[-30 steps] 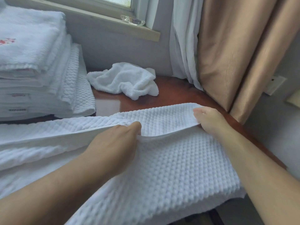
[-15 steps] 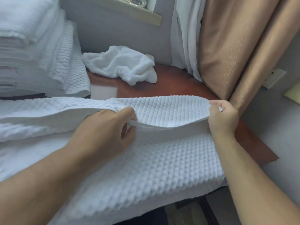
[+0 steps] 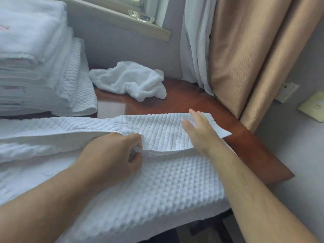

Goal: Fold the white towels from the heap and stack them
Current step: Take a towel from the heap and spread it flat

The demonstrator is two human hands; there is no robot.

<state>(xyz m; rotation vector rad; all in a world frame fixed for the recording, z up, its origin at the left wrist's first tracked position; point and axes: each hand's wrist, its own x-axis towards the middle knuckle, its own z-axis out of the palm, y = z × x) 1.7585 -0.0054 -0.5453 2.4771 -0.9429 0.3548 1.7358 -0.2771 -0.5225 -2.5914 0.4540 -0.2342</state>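
A large white waffle-textured towel (image 3: 157, 186) lies across the brown wooden table (image 3: 245, 142), with its far part folded over toward me. My left hand (image 3: 112, 155) pinches the folded layer's edge near the middle. My right hand (image 3: 199, 130) lies flat with straight fingers on the folded layer near its right corner. A stack of folded white towels (image 3: 35, 67) stands at the far left. One crumpled white terry towel (image 3: 129, 79) lies on the table behind the waffle towel.
A window sill (image 3: 122, 21) with a small glass dish (image 3: 140, 15) runs along the back wall. White and tan curtains (image 3: 245, 50) hang at the right. The table's right edge ends near wall plates (image 3: 287, 92).
My right hand let go of the towel's right corner and now lies flat on the folded layer. The left hand keeps its pinch on the edge.
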